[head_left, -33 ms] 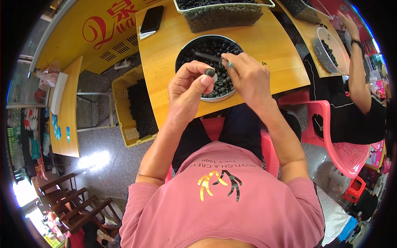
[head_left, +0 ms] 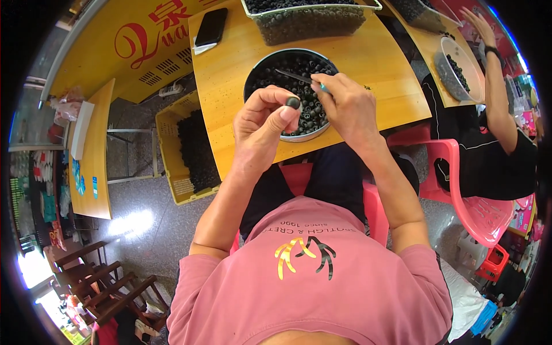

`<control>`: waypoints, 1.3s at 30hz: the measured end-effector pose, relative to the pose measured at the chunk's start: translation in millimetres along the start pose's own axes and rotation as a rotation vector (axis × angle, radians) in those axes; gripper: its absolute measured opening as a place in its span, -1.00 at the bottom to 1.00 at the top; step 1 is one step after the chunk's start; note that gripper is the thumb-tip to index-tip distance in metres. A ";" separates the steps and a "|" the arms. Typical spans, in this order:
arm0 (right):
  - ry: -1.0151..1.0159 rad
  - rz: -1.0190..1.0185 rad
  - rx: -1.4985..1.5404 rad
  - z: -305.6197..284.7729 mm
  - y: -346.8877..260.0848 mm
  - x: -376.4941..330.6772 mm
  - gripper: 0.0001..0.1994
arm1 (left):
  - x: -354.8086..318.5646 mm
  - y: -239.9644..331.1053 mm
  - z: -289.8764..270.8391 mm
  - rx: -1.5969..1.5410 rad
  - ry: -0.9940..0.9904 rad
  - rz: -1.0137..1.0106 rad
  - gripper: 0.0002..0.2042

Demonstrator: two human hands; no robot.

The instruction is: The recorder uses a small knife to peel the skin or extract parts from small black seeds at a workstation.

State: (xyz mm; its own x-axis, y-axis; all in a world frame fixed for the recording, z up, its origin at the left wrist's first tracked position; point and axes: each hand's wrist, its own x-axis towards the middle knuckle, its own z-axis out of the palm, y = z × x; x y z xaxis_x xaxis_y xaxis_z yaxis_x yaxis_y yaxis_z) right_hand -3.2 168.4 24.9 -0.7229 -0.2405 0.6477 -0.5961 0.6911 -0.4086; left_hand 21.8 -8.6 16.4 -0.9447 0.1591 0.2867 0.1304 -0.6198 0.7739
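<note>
1. Nearest is the person's pink shirt, with a yellow and black print on the chest.
2. The left hand is raised in front of the near side of the bowl. Its grip pinches a small, dark, rounded piece between thumb and fingers.
3. The right hand, just beside it, has its grip closed around the teal handle of a knife. The blade points left, over the bowl, apart from the piece.
4. Beneath both hands sits the round bowl, holding many dark pieces, some of which show pale rings.
5. The bowl stands on a yellow-brown table.
6. On the floor left of the table is a yellow crate with a dark heap inside.
7. Beyond the bowl, a clear tub full of dark pieces stands on the table.
8. At the table's far left corner lies a black phone, partly over something white.
9. To the right, near a pink chair, a co-worker's hand is raised, fingers spread, beside a pale tub of dark pieces.
</note>
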 end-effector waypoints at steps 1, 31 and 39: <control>-0.049 0.094 -0.060 -0.2 -0.4 2.7 -0.85 | -1.7 0.4 0.7 0.002 0.028 -0.030 -0.84; -0.060 0.040 0.311 -5.2 -31.3 4.6 -0.83 | 2.4 -6.5 -10.7 -0.115 0.122 -0.140 -0.81; -0.010 -0.076 0.178 -4.5 -23.6 2.9 -0.79 | 1.1 -6.7 -5.6 -0.095 0.130 -0.144 -0.80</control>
State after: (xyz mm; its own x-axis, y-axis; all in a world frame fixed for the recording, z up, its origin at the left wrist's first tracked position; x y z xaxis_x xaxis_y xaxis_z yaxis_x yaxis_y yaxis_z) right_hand 10.4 154.5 39.3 -0.6766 -0.2946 0.6749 -0.7006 0.5397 -0.4668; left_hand 18.3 -8.6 8.4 -0.9832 0.1547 0.0969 -0.0319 -0.6682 0.7433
